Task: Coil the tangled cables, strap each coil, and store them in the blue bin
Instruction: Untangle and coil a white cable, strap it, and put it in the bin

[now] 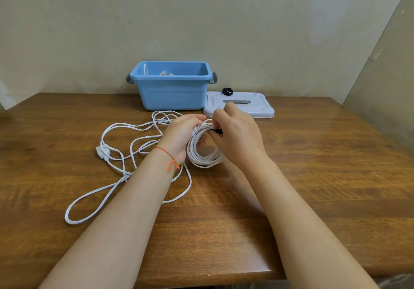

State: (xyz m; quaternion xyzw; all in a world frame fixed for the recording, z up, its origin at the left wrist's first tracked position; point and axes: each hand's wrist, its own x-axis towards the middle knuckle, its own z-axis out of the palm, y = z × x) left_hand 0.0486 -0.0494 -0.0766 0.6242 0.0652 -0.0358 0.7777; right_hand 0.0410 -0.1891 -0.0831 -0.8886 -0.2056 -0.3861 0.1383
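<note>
Hidden and unclear parts around a blue bin (171, 87) on a wooden table.

Inside the bin, only small white pieces show above its rim, too little to identify. In front of the bin, a black strap (216, 131) is mostly covered by the right hand (235, 136); the left hand (181, 135) hides part of the white coil (203, 154). Both arms run off the bottom edge.

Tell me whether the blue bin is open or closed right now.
Open. The blue bin has no cover on it; its grey lid lies flat on the table just right of it, and white cable shows inside.
</note>
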